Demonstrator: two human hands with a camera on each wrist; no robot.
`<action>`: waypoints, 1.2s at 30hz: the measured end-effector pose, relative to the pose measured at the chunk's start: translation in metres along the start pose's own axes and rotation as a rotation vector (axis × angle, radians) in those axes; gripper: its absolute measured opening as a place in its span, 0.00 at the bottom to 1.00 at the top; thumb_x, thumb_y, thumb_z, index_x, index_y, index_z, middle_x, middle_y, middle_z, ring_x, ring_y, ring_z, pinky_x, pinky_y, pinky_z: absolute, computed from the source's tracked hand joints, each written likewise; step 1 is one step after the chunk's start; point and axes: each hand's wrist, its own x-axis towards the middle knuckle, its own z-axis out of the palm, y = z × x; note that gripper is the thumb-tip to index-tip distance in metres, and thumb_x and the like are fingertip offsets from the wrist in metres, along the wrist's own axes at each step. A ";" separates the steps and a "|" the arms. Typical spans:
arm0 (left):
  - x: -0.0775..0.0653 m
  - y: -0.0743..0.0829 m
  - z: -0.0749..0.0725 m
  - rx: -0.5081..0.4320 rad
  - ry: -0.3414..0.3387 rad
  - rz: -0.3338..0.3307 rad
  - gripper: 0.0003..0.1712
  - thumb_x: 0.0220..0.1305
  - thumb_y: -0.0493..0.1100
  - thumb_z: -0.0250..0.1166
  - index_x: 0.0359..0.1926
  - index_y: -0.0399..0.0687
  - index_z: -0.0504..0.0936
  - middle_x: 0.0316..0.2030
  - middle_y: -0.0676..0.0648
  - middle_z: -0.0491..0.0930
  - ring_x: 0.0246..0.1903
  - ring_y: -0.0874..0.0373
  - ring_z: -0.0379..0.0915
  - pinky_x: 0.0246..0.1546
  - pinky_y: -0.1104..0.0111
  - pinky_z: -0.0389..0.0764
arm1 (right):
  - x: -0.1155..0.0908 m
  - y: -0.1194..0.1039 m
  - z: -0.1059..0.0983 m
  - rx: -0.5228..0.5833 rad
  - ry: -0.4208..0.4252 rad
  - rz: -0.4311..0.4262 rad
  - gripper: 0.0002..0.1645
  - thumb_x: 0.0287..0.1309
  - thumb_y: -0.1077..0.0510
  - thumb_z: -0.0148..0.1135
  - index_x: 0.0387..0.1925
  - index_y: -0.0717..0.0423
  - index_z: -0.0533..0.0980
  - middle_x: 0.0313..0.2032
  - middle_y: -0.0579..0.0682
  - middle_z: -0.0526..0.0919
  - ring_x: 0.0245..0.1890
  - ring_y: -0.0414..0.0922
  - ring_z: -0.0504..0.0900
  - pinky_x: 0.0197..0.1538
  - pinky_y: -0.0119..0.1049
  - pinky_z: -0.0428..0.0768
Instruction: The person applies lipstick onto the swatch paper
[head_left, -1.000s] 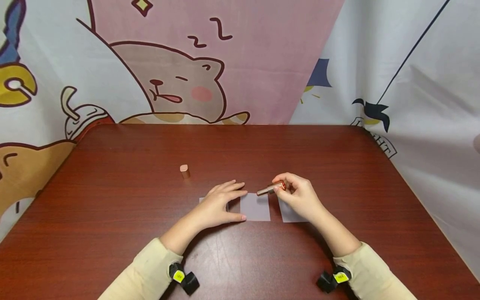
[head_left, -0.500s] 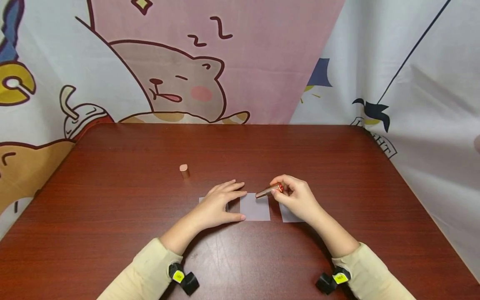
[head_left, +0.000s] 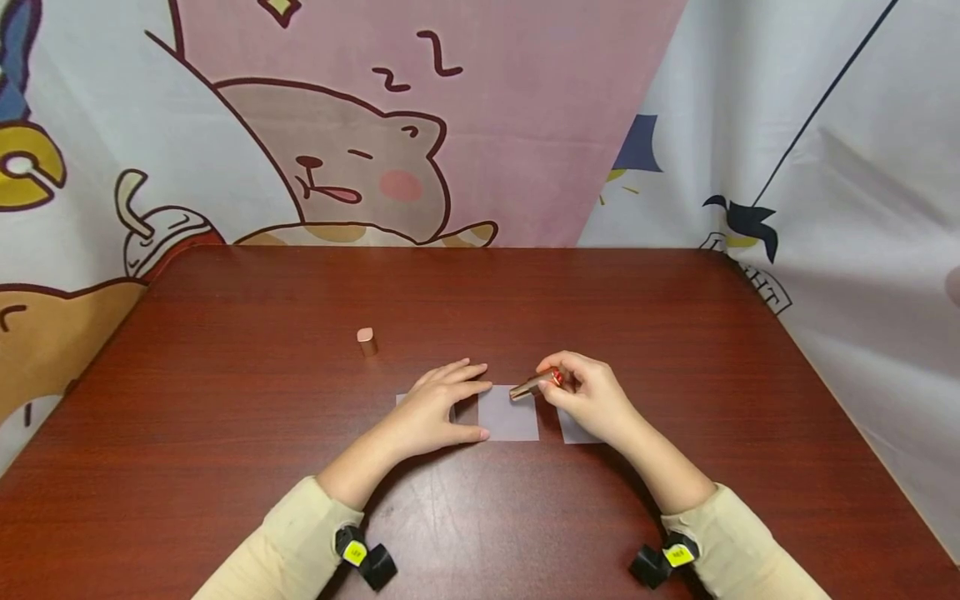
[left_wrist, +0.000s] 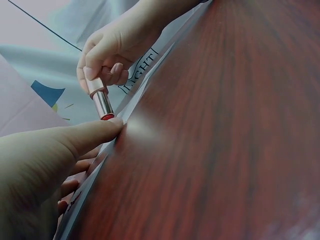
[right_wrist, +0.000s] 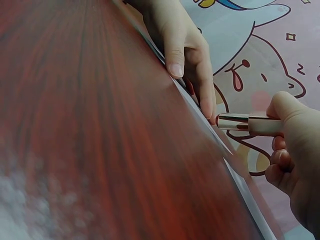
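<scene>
In the head view my right hand [head_left: 596, 402] pinches an uncapped lipstick [head_left: 530, 386] by its base, between thumb and fingers. The lipstick slants down to the left, its end right over the upper part of the middle white paper square [head_left: 510, 421]. A bit of red shows at that end in the left wrist view, on the lipstick's metal tube [left_wrist: 102, 102]. My left hand [head_left: 431, 414] rests spread out, index fingertip and thumb on the left edge of the middle square. It partly covers a second paper square [head_left: 402, 399] on the left.
A third paper square [head_left: 577, 430] lies to the right, partly hidden beneath my right hand. The lipstick cap [head_left: 366, 342] stands farther back on the left of the brown wooden table [head_left: 450, 517]. Behind the table hangs a cartoon-printed cloth [head_left: 525, 125].
My right hand has shifted slightly left and toward me, bringing the lipstick's end lower over the middle square. The left hand keeps its place.
</scene>
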 end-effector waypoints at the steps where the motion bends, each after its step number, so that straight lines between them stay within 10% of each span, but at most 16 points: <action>1: 0.000 0.000 0.000 -0.002 0.001 0.000 0.37 0.53 0.57 0.71 0.62 0.49 0.75 0.67 0.47 0.64 0.69 0.48 0.50 0.66 0.48 0.50 | 0.000 0.000 0.000 -0.003 -0.002 -0.004 0.11 0.50 0.68 0.67 0.36 0.53 0.80 0.20 0.39 0.69 0.18 0.37 0.66 0.20 0.29 0.65; 36: 0.000 0.002 0.000 -0.008 0.008 0.002 0.36 0.53 0.55 0.72 0.61 0.46 0.76 0.67 0.46 0.65 0.69 0.47 0.50 0.66 0.48 0.50 | 0.001 -0.015 -0.005 -0.114 -0.116 -0.111 0.10 0.47 0.65 0.69 0.33 0.53 0.79 0.29 0.39 0.78 0.23 0.36 0.70 0.24 0.30 0.71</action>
